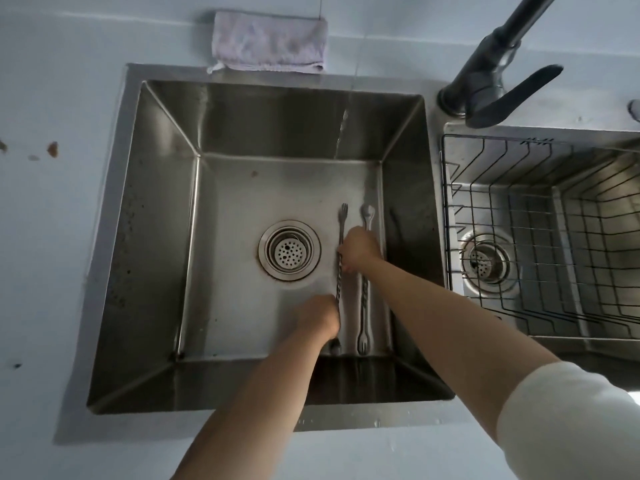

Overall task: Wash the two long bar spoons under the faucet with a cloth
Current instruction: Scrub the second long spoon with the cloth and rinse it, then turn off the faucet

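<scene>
Faucet point(498, 60) spout cut off at top edge; left spoon point(339, 268) midsection hidden under both hands.

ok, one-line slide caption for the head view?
Both hands grip one bar spoon in the sink; cloth unused behind.

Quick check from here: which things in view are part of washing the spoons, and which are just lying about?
Job: left spoon, held by both hands; right spoon on the sink floor; cloth behind the sink; faucet.

Lying about: wire basket in the right basin.
</scene>
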`<state>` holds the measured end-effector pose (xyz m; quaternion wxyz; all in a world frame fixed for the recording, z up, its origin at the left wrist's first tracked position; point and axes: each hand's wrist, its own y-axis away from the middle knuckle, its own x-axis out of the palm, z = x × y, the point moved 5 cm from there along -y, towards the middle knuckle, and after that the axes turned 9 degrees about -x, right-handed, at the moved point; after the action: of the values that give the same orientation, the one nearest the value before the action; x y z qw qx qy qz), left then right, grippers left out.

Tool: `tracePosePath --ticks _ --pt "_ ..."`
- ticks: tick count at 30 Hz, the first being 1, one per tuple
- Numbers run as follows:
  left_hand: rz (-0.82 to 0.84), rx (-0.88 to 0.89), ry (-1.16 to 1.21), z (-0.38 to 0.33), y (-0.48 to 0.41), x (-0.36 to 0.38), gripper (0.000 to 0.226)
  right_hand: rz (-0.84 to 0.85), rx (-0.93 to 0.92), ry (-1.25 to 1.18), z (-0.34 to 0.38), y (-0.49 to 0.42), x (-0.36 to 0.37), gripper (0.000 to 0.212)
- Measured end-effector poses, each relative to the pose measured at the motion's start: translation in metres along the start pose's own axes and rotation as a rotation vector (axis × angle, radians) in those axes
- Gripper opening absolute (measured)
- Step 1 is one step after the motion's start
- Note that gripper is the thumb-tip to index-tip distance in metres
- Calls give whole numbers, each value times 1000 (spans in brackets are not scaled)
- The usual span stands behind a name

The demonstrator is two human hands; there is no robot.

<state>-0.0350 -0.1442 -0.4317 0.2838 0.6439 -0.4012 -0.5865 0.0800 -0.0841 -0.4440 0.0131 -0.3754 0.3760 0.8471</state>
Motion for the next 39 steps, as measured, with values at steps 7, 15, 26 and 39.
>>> tracePosePath --ticks 7,15,26,39 --pt "-12 0 -53 -3 -3 5 23 -58 -15 86 2 8 3 18" --pt "-80 -13 42 11 10 -14 24 14 -32 31 22 34 -22 31" --pt "-557 250 347 -26 101 -183 29 -93 -287 -371 91 114 -143 68" --pt "-1217 675 171 -110 281 -387 42 -493 -231 -873 92 161 -281 66"
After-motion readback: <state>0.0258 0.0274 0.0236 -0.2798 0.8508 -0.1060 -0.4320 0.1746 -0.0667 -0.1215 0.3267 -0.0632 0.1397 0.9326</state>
